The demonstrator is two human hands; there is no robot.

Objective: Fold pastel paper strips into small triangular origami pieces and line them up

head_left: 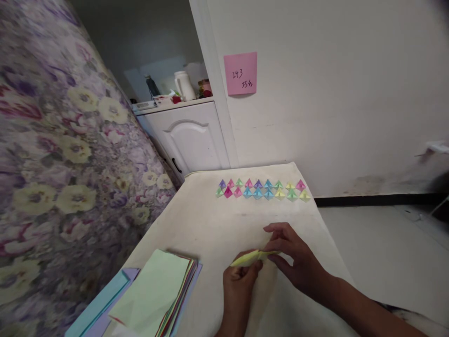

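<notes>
A folded piece of yellow paper point(246, 258) is held above the cream-covered table. My left hand point(242, 276) is closed on its left part, the thumb in front. My right hand point(289, 255) is at the paper's right end, with thumb and a finger pinching the thin tip and the other fingers raised. Beyond the hands, small folded paper pieces point(257, 192) in purple, pink, green, blue and yellow stand in two rows near the table's far edge.
A stack of coloured paper point(157, 285) lies at the table's left front, beside blue folded sheets point(101, 304). A floral curtain point(77, 164) hangs at left. A pink note point(240, 73) is on the wall, and a white jug point(184, 86) stands on the cabinet.
</notes>
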